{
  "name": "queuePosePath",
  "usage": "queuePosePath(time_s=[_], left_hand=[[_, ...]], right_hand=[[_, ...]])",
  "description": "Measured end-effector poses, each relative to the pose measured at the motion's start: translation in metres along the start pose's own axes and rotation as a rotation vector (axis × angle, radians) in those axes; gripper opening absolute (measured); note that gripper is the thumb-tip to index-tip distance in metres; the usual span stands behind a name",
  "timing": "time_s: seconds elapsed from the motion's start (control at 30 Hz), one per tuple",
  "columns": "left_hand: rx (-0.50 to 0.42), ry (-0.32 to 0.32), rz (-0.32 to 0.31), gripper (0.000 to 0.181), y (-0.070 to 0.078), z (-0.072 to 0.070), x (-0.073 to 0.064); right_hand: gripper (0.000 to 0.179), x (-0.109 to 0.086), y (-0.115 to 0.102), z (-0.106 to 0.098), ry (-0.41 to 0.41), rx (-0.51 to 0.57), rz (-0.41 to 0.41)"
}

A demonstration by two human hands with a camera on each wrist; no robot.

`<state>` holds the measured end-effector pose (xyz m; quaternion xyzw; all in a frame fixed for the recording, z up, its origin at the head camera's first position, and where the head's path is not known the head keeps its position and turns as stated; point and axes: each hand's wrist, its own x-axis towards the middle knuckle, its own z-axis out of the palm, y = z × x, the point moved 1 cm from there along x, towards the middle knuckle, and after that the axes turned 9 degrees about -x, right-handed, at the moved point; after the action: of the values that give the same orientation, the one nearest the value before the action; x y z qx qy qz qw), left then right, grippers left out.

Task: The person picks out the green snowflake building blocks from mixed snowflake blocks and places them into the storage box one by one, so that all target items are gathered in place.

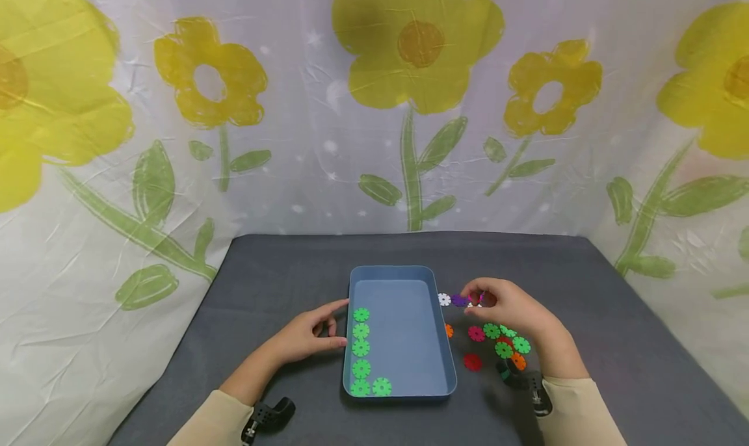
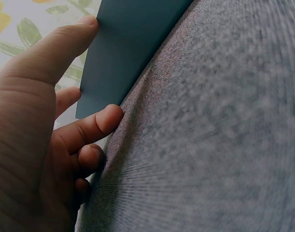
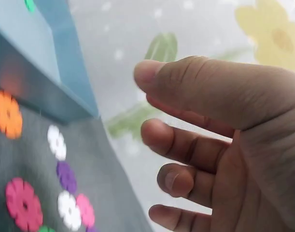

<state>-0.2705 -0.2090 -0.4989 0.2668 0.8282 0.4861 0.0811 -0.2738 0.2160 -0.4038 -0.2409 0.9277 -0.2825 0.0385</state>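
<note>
A blue-grey tray (image 1: 404, 329) lies on the dark cloth with several green notched plastic discs (image 1: 361, 348) along its left side and front left corner. Thumb and forefinger of my left hand (image 1: 304, 335) touch the tray's left wall, the other fingers loosely bent. Right of the tray my right hand (image 1: 509, 303) hovers over a white disc (image 3: 57, 142), a purple disc (image 3: 66, 176), and a pink disc (image 3: 85, 209). Its thumb and fingers are apart in the right wrist view, and no disc shows between them.
Nearer me on the right lie loose discs: a red one (image 1: 473, 362), a crimson one (image 1: 476, 333), and a cluster of green ones (image 1: 504, 350) with orange among them. An orange disc (image 3: 7, 114) sits against the tray's right wall. A flowered curtain (image 1: 304, 173) hangs behind the table.
</note>
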Motion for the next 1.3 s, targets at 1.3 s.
queuePosePath(time_s=[1.3], left_hand=[[-0.046,0.006,-0.042,0.074,0.001,0.001,0.0]], right_hand=[[0.026,-0.005,0.056,0.018,-0.094,-0.068,0.265]])
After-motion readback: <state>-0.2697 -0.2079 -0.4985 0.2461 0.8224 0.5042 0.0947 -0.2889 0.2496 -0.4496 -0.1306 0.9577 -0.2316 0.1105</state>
